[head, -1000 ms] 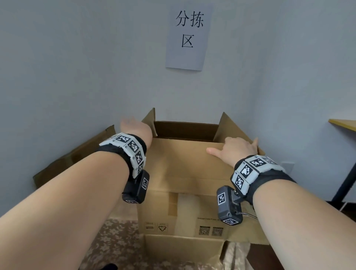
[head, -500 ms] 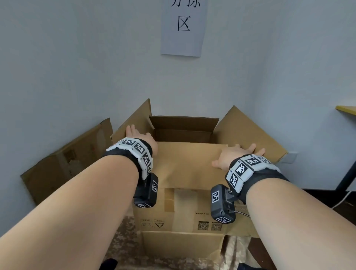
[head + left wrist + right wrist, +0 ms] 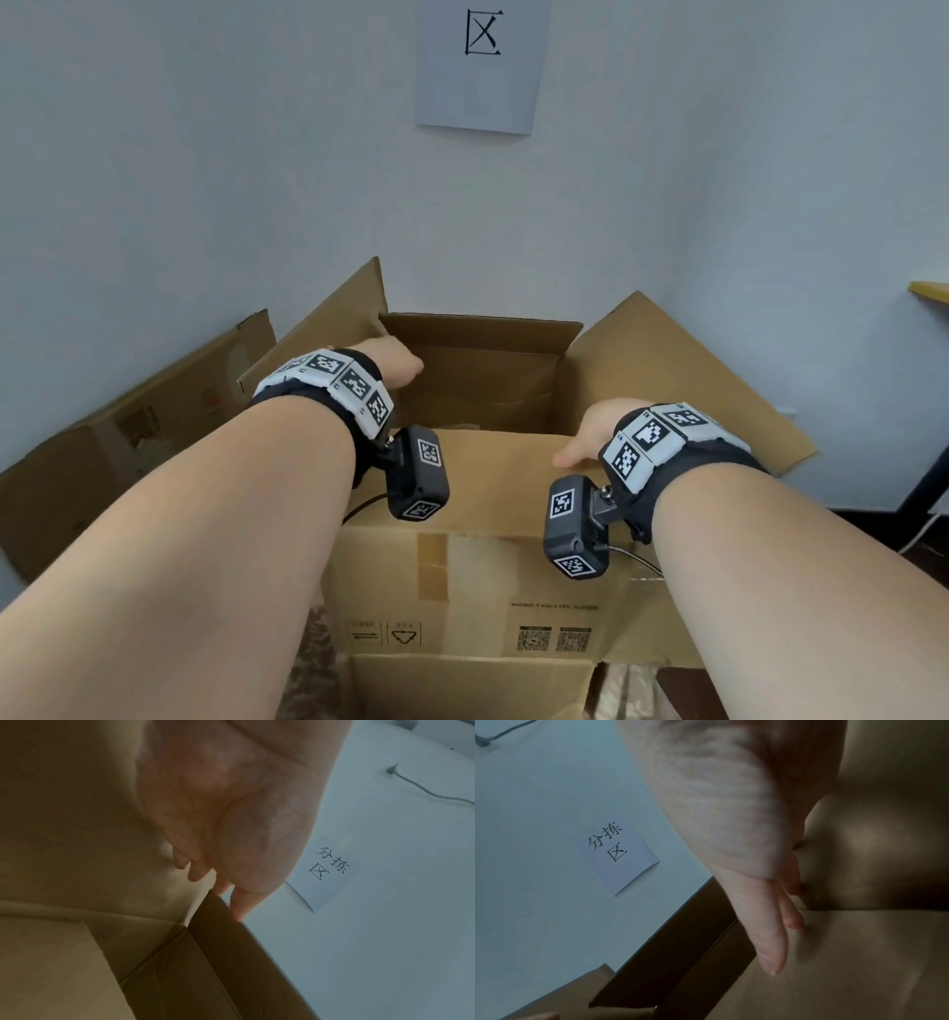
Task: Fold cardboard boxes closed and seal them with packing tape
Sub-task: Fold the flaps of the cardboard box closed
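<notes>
A brown cardboard box [image 3: 462, 591] stands in front of me with its top open. Its near flap [image 3: 488, 478] lies folded down over the opening, and the far flap [image 3: 482, 334] stands at the back. My left hand [image 3: 395, 360] lies flat with straight fingers [image 3: 239, 902] against the inner face of the left side flap [image 3: 328, 329], near the far corner. My right hand [image 3: 585, 437] presses flat on the inner face of the right side flap [image 3: 667, 385], its thumb [image 3: 770, 943] stretched out. Both side flaps lean outward. Neither hand holds anything.
A flattened carton [image 3: 128, 421] leans on the wall at the left. Another cardboard piece [image 3: 462, 688] lies under the box's front. A paper sign [image 3: 480, 67] hangs on the wall behind. A yellow tabletop edge [image 3: 929, 290] with a black leg [image 3: 924, 488] stands at the right.
Both hands left the near flap's top and moved out onto the side flaps. The side flaps have swung outward and the opening shows wider. My view tilted down.
</notes>
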